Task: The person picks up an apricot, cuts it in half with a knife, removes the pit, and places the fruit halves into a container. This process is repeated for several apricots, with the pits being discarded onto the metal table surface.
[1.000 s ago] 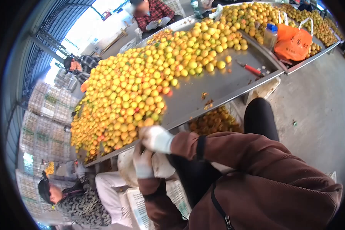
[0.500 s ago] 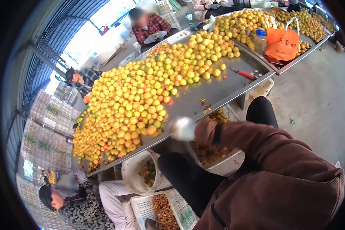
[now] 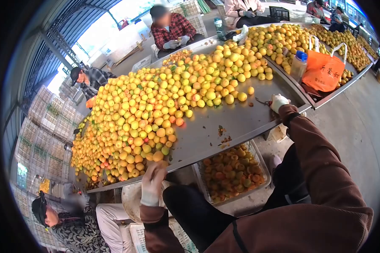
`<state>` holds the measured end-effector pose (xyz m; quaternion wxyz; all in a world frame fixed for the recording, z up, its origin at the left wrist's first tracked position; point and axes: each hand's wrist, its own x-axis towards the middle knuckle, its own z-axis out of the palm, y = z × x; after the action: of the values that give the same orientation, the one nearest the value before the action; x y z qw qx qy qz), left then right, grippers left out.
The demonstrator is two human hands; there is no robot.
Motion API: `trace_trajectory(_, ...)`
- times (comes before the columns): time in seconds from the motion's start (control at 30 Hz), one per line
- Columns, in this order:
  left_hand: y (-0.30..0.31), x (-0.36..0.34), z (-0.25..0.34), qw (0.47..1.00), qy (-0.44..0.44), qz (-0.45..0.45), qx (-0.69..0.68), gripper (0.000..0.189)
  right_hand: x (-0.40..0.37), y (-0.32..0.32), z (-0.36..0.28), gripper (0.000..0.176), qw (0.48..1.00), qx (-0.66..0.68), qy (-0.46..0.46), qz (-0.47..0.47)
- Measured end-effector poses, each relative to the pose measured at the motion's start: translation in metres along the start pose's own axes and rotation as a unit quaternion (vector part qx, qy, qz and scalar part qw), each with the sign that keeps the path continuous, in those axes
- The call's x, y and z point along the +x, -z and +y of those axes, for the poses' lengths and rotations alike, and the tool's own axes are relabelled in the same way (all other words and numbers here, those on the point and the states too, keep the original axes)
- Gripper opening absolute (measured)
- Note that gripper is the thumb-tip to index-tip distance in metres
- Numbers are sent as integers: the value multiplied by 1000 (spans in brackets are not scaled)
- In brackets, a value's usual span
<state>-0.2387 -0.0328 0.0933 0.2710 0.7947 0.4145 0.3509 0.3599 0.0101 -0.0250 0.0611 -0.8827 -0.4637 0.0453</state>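
Observation:
Gloved, my right hand point(image 3: 279, 102) is closed around the handles of red-handled pruning shears point(image 3: 263, 101) at the right end of the metal table, the blades pointing left. My left hand point(image 3: 155, 179), also gloved, is raised at the table's front edge. Its fingers stretch up, tips right at an orange fruit point(image 3: 158, 156) on the border of the pile. That pile of yellow-orange, apricot-like fruits point(image 3: 152, 105) covers the table's back and left. Small dark scraps point(image 3: 222, 131) lie on the bare metal tabletop point(image 3: 240, 116).
Below the table edge stands a crate point(image 3: 264, 162) of cut fruit pieces; a white bucket point(image 3: 131, 202) is partly behind my left hand. An orange bag point(image 3: 323, 69) and blue-capped bottle point(image 3: 299, 65) stand at right. Several people sit around the table, one close at left point(image 3: 82, 227).
My right hand has moved from the front edge to the shears and taken hold of them. My left hand has come into view beside the pile. The view has shifted slightly.

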Motion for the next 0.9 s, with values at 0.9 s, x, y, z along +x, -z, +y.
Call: trace_trajectory(0.9, -101, 262, -195, 959, 282, -3, 19, 54, 216, -28, 5, 63, 859, 432, -105, 255)
